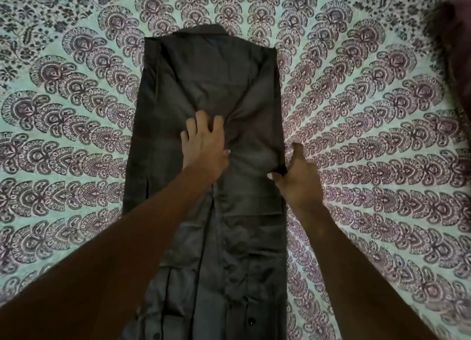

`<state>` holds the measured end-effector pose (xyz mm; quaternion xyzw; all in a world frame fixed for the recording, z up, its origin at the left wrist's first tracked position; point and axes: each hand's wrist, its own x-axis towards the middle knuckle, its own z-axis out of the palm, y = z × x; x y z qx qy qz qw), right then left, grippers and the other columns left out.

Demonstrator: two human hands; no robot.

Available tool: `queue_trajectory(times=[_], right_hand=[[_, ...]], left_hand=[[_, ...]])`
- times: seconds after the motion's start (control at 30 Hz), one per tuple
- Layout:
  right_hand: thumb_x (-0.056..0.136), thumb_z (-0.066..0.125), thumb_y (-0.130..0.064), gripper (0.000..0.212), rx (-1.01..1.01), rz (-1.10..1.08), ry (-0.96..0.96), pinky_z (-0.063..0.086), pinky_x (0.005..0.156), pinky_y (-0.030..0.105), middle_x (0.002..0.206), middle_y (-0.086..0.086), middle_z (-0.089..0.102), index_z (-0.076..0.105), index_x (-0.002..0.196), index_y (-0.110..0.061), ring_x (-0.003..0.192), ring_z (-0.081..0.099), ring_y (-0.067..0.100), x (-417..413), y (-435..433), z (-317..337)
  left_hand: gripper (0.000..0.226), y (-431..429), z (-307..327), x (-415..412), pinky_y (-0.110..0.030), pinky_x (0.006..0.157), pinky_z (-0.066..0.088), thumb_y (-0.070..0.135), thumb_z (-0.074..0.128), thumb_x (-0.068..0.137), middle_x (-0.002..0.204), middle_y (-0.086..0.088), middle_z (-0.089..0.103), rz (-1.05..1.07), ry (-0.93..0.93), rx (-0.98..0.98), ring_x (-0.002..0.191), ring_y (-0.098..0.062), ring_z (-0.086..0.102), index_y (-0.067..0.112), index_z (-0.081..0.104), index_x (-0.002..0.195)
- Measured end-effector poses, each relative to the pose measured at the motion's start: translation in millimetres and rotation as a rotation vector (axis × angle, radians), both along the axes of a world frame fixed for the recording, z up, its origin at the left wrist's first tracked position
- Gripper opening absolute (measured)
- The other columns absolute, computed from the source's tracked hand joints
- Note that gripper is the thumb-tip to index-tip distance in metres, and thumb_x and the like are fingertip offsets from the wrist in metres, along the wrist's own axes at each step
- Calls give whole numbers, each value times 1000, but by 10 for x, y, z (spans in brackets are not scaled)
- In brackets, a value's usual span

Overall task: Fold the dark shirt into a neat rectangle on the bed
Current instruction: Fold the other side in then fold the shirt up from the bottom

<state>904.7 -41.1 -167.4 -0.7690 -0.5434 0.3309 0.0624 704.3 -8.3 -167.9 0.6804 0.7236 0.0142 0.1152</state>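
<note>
On the bed (369,115), the dark shirt (209,72) lies as a long strip.
Its long axis runs away from the person, collar (204,31) seemingly at the far end. The left hand (204,143) presses its middle, fingers (201,118) spread; the right hand (299,179) pinches its right edge.

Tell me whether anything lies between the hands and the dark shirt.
Nothing visible does. The left hand presses directly on the middle of the dark shirt, and the right hand pinches its right edge. No other object lies on the shirt.
</note>
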Motion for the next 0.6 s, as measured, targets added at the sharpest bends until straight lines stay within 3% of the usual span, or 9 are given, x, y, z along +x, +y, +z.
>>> queue_trajectory(times=[0.07, 0.2, 0.27, 0.37, 0.43, 0.6], right_hand=[[84, 80, -37, 76, 40, 2, -28, 54, 83, 46, 98, 15, 66, 33, 142, -23, 103, 63, 40, 17, -87, -18], [86, 77, -41, 73, 26, 13, -14, 55, 84, 46, 97, 13, 66, 34, 142, -26, 103, 62, 38, -20, -382, 78], [83, 79, -43, 70, -3, 21, -13, 57, 85, 48, 101, 14, 68, 37, 138, -30, 103, 65, 38, -51, -604, 107], [76, 83, -40, 77, -53, -21, 26, 58, 86, 49, 105, 12, 70, 37, 137, -37, 101, 68, 35, -98, -1010, 84], [72, 86, -36, 80, -83, -60, 36, 60, 85, 48, 105, 11, 71, 38, 136, -38, 96, 70, 33, -108, -1266, 66], [74, 88, -24, 66, -117, -116, 57, 59, 77, 37, 96, 6, 70, 44, 123, -26, 85, 70, 27, -95, -1877, 119]], left_hand=[[66, -63, -28, -17, -52, 99, 47, 38, 76, 84, 137, -17, 35, 1, -62, 18, 123, -37, 41, 16, 38, 134], [63, -609, 56, 59, -52, 89, 54, 30, 73, 87, 132, -14, 38, 259, -466, 11, 117, -38, 51, 15, 36, 136], [62, -1123, 124, 111, -49, 88, 56, 25, 74, 85, 129, -11, 39, 267, -566, 40, 114, -35, 53, 18, 38, 135], [57, -1971, 188, 186, -40, 89, 55, 23, 73, 84, 126, -4, 37, 198, -610, -43, 110, -28, 54, 27, 45, 134], [50, -2440, 136, 214, -41, 89, 55, 23, 72, 83, 125, -2, 36, 191, -568, -154, 111, -28, 55, 27, 52, 128], [47, -2983, 110, 336, -39, 94, 51, 14, 66, 85, 130, -6, 38, 250, -553, -342, 117, -30, 52, 23, 54, 129]])
